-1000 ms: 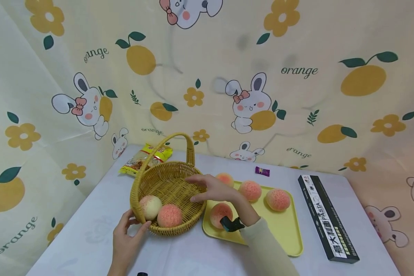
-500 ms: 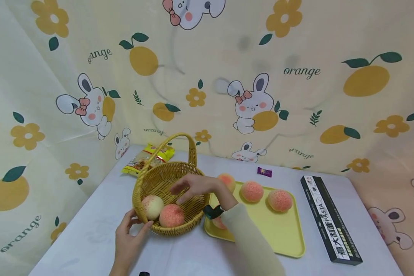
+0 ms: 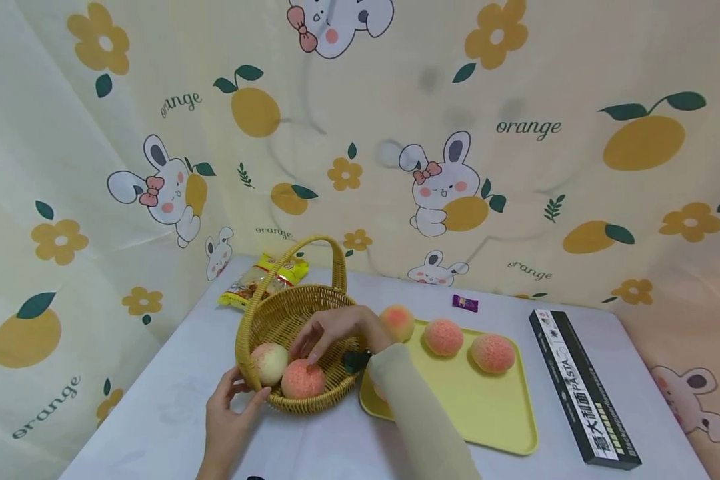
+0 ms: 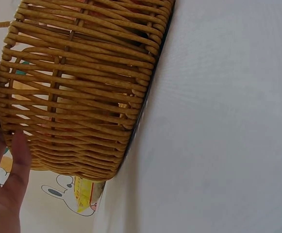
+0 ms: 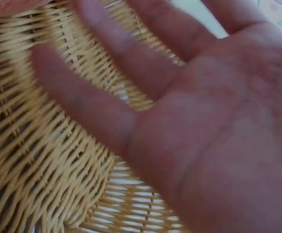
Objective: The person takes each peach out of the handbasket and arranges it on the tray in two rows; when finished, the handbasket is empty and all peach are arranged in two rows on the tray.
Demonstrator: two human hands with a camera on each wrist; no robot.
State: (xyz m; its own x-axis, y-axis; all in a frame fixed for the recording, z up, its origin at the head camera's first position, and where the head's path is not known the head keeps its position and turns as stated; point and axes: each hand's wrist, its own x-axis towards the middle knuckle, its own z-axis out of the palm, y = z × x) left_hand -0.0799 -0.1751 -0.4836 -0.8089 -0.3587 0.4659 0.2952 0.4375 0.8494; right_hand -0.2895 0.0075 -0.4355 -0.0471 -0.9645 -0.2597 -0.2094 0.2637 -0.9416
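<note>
A wicker basket [image 3: 330,399] with a tall handle stands at the left of the table. Inside it lie a pale peach [image 3: 269,364] and a pink peach [image 3: 303,383], side by side. My left hand [image 3: 231,413] grips the basket's left rim near the handle's foot, and the left wrist view shows the fingers around the weave of the basket [image 4: 77,97]. My right hand [image 3: 336,330] reaches into the basket, its fingertips right by the pink peach. In the right wrist view the fingers of the right hand [image 5: 189,111] are spread, with a peach edge [image 5: 19,6] at the top left.
A yellow tray [image 3: 486,427] right of the basket bears several peaches, one mostly hidden by my right sleeve [image 3: 417,407]. Behind the basket lies a yellow snack bag [image 3: 237,293]. A small purple packet [image 3: 465,303] and a long black pasta box [image 3: 585,390] lie farther right.
My right hand has moved left and down from the basket's right side to the pink peach. My left hand keeps its grip on the rim. The view has shifted slightly.
</note>
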